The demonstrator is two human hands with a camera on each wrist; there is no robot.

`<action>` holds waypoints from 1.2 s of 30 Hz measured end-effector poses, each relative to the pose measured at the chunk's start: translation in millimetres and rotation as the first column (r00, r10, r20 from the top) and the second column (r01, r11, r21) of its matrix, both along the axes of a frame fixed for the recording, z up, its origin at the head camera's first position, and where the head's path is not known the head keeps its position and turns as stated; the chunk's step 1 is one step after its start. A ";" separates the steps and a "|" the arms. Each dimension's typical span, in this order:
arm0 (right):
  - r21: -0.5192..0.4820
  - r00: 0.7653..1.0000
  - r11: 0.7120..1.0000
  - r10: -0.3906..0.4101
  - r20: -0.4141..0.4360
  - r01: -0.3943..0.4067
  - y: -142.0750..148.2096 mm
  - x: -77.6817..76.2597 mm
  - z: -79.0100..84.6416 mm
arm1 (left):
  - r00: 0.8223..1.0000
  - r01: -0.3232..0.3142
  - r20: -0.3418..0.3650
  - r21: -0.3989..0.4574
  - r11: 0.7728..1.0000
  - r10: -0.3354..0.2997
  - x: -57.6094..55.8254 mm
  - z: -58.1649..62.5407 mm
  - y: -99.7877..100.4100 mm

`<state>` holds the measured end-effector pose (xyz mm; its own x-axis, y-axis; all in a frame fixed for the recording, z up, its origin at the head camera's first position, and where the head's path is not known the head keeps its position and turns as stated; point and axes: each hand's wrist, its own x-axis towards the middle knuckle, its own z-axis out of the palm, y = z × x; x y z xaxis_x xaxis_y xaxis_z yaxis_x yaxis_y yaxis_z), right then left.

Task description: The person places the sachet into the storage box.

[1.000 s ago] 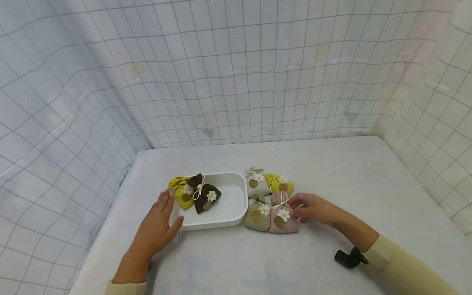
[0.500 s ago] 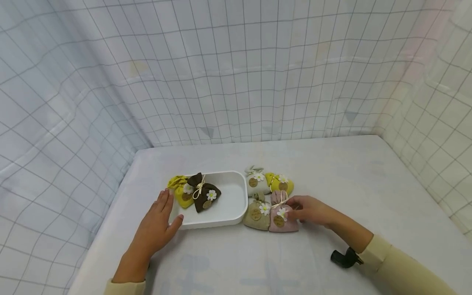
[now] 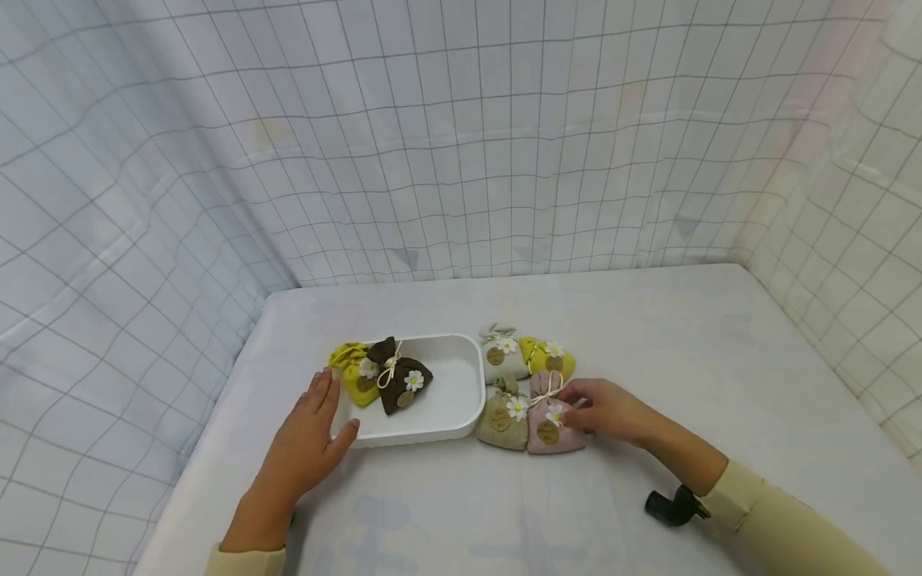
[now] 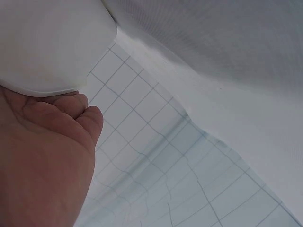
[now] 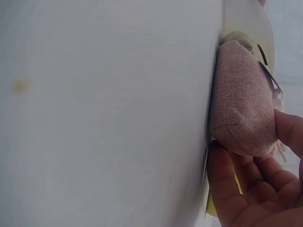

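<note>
My right hand point(image 3: 608, 412) pinches the right side of a pink cloth drawstring pouch point(image 3: 571, 439), thumb on its face by the white flower. The right wrist view shows the fingers against the low edge of the pink pouch point(image 5: 241, 99), which lies close over the table. With fingers straight, my left hand point(image 3: 301, 448) rests against the left end of a white tray point(image 3: 454, 392). Inside the tray, a dark brown pouch point(image 3: 395, 394) overlaps a yellow pouch point(image 3: 350, 373). Left of the pink one lies a beige pouch point(image 3: 497, 437).
Behind the beige and pink pouches lie a pale grey pouch point(image 3: 507, 366) and another yellow pouch point(image 3: 567, 363), all grouped against the tray's right end. A white cloth covers the table point(image 3: 684, 336). Grid-patterned curtains point(image 3: 526, 160) hang at the back and sides.
My right hand has moved slightly left onto the pink pouch, its thumb now on the pouch's face. The left hand, the tray and the other pouches stay put.
</note>
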<state>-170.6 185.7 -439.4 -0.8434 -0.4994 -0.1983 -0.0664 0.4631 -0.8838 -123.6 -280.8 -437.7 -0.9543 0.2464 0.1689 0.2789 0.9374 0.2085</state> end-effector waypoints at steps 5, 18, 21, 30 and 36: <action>0.006 1.000 1.000 -0.012 -0.017 0.012 0.2 -0.9 0.0 | 1.000 -0.001 0.002 -0.002 1.000 0.001 -0.3 0.6 -0.2; 0.058 0.995 0.998 -0.031 -0.100 0.037 4.8 -3.4 21.7 | 1.000 -0.006 0.000 -0.003 1.000 0.006 -0.1 -2.2 0.4; 0.077 0.993 0.996 -0.039 -0.112 0.048 5.2 -6.7 29.2 | 1.000 -0.009 0.000 -0.010 1.000 0.009 -0.3 -1.5 0.7; 0.144 0.985 0.989 -0.005 -0.173 0.031 -3.4 -22.5 53.8 | 1.000 -0.020 0.006 -0.018 1.000 0.020 0.5 0.5 1.2; 0.146 0.979 0.989 0.042 -0.202 -0.012 -13.6 -35.9 72.2 | 1.000 -0.019 -0.001 -0.013 1.000 0.019 0.5 -0.6 0.9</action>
<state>-206.5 172.1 -367.2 -0.8601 -0.5013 -0.0947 -0.2522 0.5791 -0.7752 -123.1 -279.9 -438.4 -0.9587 0.2306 0.1664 0.2614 0.9451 0.1962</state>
